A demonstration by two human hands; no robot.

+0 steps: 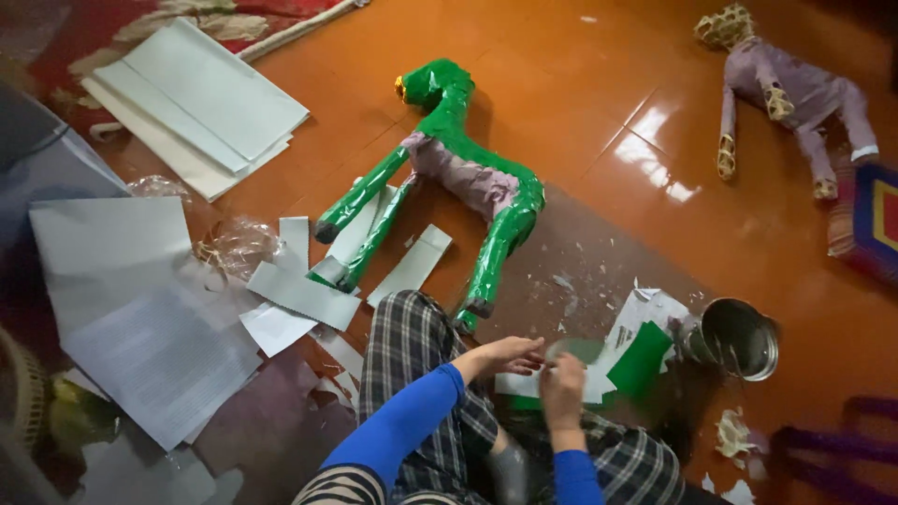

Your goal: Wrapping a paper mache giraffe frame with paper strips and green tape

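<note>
I sit on an orange floor with my legs in checked trousers. My left hand (505,356) and my right hand (562,390) meet over a small greenish piece of paper (580,350), both holding or pressing it; the exact grip is blurred. Under it lie white scraps and a green paper sheet (642,361). A four-legged animal figure (449,168), mostly wrapped in shiny green paper with a bare purple-grey back, lies on the floor beyond my knees.
A metal tin (739,337) lies open on its side right of my hands. A second, uncovered purple-grey figure (795,93) lies at the far right. White paper strips (304,295) and stacked sheets (201,98) cover the left floor, with crumpled plastic film (238,245).
</note>
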